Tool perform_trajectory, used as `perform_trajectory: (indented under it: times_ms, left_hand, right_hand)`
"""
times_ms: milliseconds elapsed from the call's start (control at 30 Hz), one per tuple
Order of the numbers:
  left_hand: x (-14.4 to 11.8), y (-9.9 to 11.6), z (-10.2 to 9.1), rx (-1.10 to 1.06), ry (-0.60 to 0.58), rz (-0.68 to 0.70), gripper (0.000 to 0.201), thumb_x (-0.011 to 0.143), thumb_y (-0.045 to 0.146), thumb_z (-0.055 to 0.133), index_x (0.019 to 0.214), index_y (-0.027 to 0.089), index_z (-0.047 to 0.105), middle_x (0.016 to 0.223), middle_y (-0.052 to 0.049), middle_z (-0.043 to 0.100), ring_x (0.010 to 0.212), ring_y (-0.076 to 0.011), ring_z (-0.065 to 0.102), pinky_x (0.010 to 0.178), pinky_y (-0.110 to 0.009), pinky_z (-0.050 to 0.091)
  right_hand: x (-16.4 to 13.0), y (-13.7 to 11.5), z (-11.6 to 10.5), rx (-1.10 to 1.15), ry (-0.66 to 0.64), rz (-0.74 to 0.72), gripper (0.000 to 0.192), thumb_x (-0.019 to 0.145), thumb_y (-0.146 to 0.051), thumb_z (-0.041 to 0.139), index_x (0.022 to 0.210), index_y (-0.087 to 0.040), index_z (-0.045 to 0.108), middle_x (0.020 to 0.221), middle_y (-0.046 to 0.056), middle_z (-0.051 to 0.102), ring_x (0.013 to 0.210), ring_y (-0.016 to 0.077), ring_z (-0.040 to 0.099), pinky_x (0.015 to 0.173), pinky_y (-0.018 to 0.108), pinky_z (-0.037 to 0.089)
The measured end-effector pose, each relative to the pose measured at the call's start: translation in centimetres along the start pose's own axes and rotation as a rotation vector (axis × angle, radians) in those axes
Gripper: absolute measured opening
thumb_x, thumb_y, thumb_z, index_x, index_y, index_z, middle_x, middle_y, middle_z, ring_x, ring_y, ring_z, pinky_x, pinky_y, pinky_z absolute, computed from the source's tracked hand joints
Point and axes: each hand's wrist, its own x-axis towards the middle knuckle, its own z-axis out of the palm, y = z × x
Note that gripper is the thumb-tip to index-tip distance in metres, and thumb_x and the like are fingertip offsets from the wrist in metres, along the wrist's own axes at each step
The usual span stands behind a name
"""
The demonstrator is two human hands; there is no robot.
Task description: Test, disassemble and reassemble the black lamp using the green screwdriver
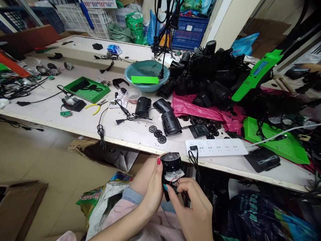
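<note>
Over my lap, in front of the table edge, I hold an opened black plastic housing (173, 164) with a honeycomb-patterned round end and whitish material inside. My left hand (155, 182) is wrapped round its left side, thumb along the top. At the lower opening, thin red wires (175, 180) show beside the fingers of my right hand (192, 204). That hand is closed in a pinch there; whether it grips the wires or a small part is hidden. On the table nearby stand similar black housings (171, 123) and small perforated black discs (157, 134).
A white power strip (217, 148) lies at the table's front edge. Behind are a pink plastic bag (200, 108), a heap of black housings (213, 73), a teal basket (146, 72), green trays (87, 89) and yellow-handled pliers (96, 107). Black cords hang above the basket.
</note>
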Motion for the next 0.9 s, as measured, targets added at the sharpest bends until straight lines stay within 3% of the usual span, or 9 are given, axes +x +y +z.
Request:
perform_trajectory:
  times_ms: [200, 400, 500, 600, 767, 900]
  left_hand:
    - [-0.1, -0.5, -0.2, 0.075, -0.022, 0.065, 0.055, 0.095, 0.061, 0.048, 0.128, 0.019, 0.064, 0.134, -0.009, 0.065, 0.138, -0.0256, 0.047, 0.119, -0.035, 0.03]
    - [0.1, -0.4, 0.4, -0.187, -0.059, -0.168, 0.061, 0.09, 0.066, 0.054, 0.118, 0.014, 0.07, 0.109, -0.01, 0.075, 0.111, -0.0285, 0.065, 0.103, -0.038, 0.048]
    - [0.3, -0.5, 0.6, -0.271, -0.087, -0.191, 0.058, 0.091, 0.064, 0.054, 0.116, 0.014, 0.07, 0.104, -0.01, 0.076, 0.106, -0.0272, 0.067, 0.1, -0.038, 0.048]
    - [0.5, -0.7, 0.2, -0.28, -0.148, -0.146, 0.055, 0.091, 0.063, 0.055, 0.116, 0.016, 0.069, 0.108, -0.01, 0.075, 0.108, -0.0266, 0.065, 0.101, -0.037, 0.047]
    - [1.0, -0.5, -1.7, -0.068, -0.284, -0.022, 0.066, 0.068, 0.045, 0.088, 0.123, 0.019, 0.062, 0.116, -0.01, 0.071, 0.108, -0.0287, 0.064, 0.089, -0.033, 0.05]
    - [1.4, 0.4, -2.1, 0.079, -0.421, 0.06, 0.067, 0.071, 0.037, 0.086, 0.128, 0.021, 0.057, 0.126, -0.011, 0.065, 0.116, -0.0295, 0.06, 0.097, -0.035, 0.047]
  right_hand:
    - [-0.3, -0.3, 0.5, -0.062, 0.028, 0.05, 0.014, 0.09, -0.019, 0.063, 0.08, -0.022, 0.053, 0.069, -0.003, 0.059, 0.062, 0.0125, 0.057, 0.059, 0.025, 0.045]
    - [-0.4, 0.1, 0.1, 0.018, 0.012, 0.089, 0.011, 0.089, -0.013, 0.061, 0.096, -0.022, 0.059, 0.083, 0.0, 0.064, 0.075, 0.0125, 0.062, 0.069, 0.023, 0.051]
    - [-0.3, 0.1, 0.4, 0.075, 0.017, 0.092, 0.013, 0.089, -0.01, 0.06, 0.096, -0.021, 0.06, 0.084, 0.0, 0.064, 0.077, 0.0117, 0.062, 0.07, 0.022, 0.052]
    - [-0.1, 0.1, 0.5, 0.094, 0.034, 0.1, 0.014, 0.089, -0.009, 0.059, 0.096, -0.021, 0.06, 0.083, 0.0, 0.063, 0.076, 0.0119, 0.062, 0.07, 0.022, 0.052]
    - [0.3, 0.6, -1.2, 0.276, -0.123, 0.094, 0.015, 0.089, -0.013, 0.057, 0.101, -0.022, 0.062, 0.086, 0.002, 0.064, 0.079, 0.0143, 0.064, 0.069, 0.024, 0.055]
    - [1.4, 1.9, -2.8, 0.31, 0.043, 0.194, 0.008, 0.092, -0.016, 0.062, 0.092, -0.024, 0.063, 0.084, 0.0, 0.064, 0.078, 0.0133, 0.064, 0.065, 0.021, 0.052]
